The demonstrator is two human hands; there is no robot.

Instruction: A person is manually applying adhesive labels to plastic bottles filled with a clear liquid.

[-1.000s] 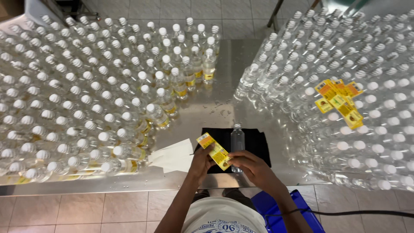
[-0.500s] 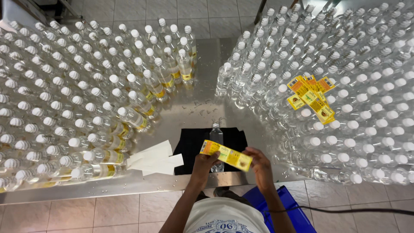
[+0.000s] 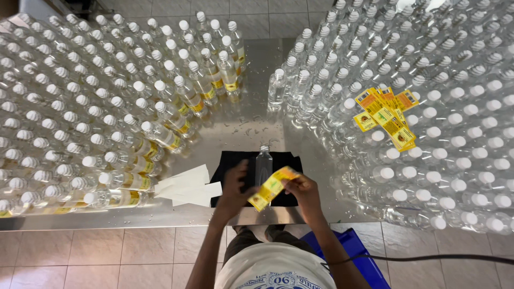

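Both hands, left hand (image 3: pixel 234 188) and right hand (image 3: pixel 303 188), pinch a yellow label (image 3: pixel 271 187) above the black mat (image 3: pixel 231 166) at the worktop's (image 3: pixel 251 126) near edge. One clear bottle (image 3: pixel 263 164) stands on the mat, white backing papers (image 3: pixel 187 184) beside it; capped bottles (image 3: pixel 96 107) crowd both sides, spare labels (image 3: pixel 386 115) lying atop the right ones.

**A:** ok what kind of place is this?

**B:** small bottling or labelling workshop imo — a steel table (image 3: pixel 251 115) packed with hundreds of identical clear capped bottles (image 3: pixel 450 80), some on the left already wearing yellow labels (image 3: pixel 184 126).

**A:** not a shop?

**B:** nah — loose yellow labels (image 3: pixel 388 115) piled on the caps, black work mat (image 3: pixel 230 166), plain tiled floor (image 3: pixel 107 254).
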